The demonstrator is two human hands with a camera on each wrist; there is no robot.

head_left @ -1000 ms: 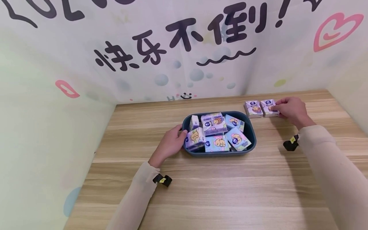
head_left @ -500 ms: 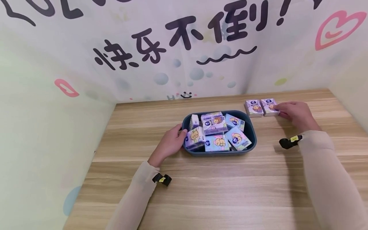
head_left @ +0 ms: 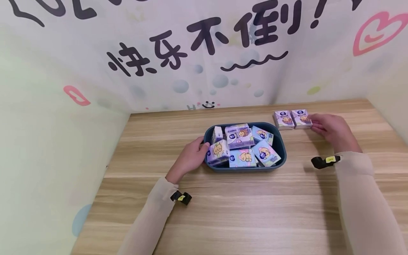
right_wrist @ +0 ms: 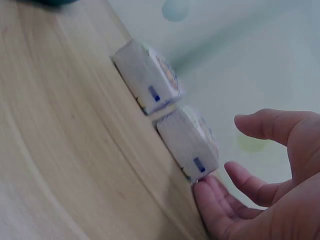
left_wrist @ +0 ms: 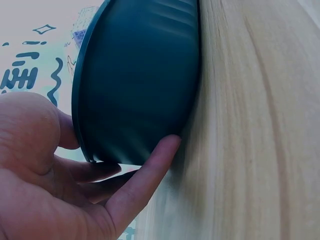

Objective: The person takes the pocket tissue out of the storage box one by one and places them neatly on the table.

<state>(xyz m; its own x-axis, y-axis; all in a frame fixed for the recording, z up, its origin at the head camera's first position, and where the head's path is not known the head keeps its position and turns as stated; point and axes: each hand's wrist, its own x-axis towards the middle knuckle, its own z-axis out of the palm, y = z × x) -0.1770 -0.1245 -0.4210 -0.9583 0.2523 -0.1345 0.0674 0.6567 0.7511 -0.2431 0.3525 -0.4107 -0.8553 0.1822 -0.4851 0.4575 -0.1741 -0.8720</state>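
In the head view, my left hand (head_left: pixel 192 156) grips the left end of a dark blue plastic bin (head_left: pixel 282 156), thumb over the rim. The left wrist view shows fingers (left_wrist: pixel 145 185) against the bin's outer wall (left_wrist: pixel 140 75). Purple and blue tissue packs (head_left: pixel 241 158) with cartoon animals lie jumbled in the bin. To its right, a purple-white tissue pack (head_left: pixel 284 120) and a second tissue pack (head_left: pixel 301 119) lie flat, side by side. My right hand (head_left: pixel 334 131) touches the second pack's right edge with its fingertips; in the right wrist view its thumb (right_wrist: pixel 260 124) stands off the pack.
The wooden table (head_left: pixel 248 209) meets a printed backdrop (head_left: pixel 159 88) with black lettering behind the bin and packs. Pale walls stand at left and right. A black wrist camera (head_left: pixel 324 162) sits on the right sleeve, another wrist camera (head_left: pixel 181 197) on the left.
My right hand has let go of the right-hand tissue pack: its thumb came off the top and the hand slid slightly right. The left hand stays on the bin.
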